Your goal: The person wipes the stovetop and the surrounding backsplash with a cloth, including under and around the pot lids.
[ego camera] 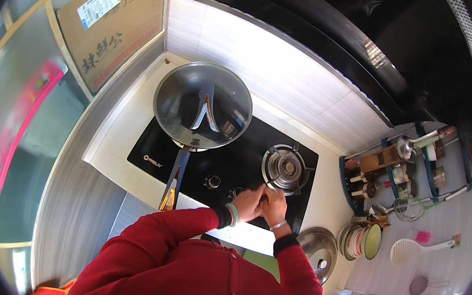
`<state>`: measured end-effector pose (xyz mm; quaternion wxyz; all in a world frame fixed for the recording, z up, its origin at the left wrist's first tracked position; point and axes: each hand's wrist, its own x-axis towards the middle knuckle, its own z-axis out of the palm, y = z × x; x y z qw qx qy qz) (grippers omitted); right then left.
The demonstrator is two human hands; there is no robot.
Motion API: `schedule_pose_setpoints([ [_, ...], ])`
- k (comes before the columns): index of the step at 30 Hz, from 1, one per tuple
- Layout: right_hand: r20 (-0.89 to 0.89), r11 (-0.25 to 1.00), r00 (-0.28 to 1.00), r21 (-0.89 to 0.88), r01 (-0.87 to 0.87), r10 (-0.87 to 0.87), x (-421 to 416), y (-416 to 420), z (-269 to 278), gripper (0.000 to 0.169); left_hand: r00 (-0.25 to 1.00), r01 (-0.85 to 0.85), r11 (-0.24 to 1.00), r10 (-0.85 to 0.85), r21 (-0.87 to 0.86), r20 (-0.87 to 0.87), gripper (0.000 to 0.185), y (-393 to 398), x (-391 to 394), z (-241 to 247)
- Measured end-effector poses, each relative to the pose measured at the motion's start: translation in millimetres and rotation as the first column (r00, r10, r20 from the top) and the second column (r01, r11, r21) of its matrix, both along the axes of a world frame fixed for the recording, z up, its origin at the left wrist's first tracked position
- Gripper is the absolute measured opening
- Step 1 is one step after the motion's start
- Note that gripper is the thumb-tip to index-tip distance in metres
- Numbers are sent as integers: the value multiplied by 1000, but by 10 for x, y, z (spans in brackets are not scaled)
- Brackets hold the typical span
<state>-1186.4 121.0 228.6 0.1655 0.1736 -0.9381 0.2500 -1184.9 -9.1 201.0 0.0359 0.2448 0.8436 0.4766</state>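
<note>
My left hand [247, 204], with a pale green bangle on the wrist, meets my right hand [274, 205] over the front of a black glass gas hob [203, 165]. The fingers touch each other just in front of the right burner [288, 166], which has nothing on its metal pan support. Whether anything small lies between them is hidden. Close to my left fingertips is one control knob [236, 192], partly covered; another knob [213, 182] sits further left. On the left burner stands a pan with a domed glass lid [179, 110], its long blue handle [178, 167] pointing towards me.
A metal pot lid [320, 249] leans by my right forearm, beside stacked enamel bowls [360, 241]. Further right are a spice rack [404, 166] and a white skimmer [409, 252]. A black range hood [297, 28] overhangs the back. At left stands a glazed partition with a carton [114, 24].
</note>
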Motion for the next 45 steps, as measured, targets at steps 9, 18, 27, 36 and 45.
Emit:
schedule_pose_setpoints([
  [9, 550, 983, 817, -44, -178, 173, -889, 10, -1618, 31, 985, -150, 950, 168, -275, 41, 48, -220, -717, -622],
  [18, 449, 589, 482, -131, -797, 752, -1348, -1135, -1460, 23, 763, -547, 609, 645, -574, -44, 43, -900, -533, -622],
  [27, 674, 791, 580, -12, -611, 458, -1063, -1530, -732, 21, 573, -815, 558, 817, -159, -70, 56, -1195, -161, -651],
  [36, 355, 816, 837, 262, -516, 416, -486, -1866, -878, 33, 657, -710, 626, 753, -322, 15, 53, -1428, 159, -748],
  [45, 306, 891, 892, 207, -403, 332, 296, -1168, -985, 26, 914, -400, 780, 379, -482, -145, 26, -1193, 572, -759],
])
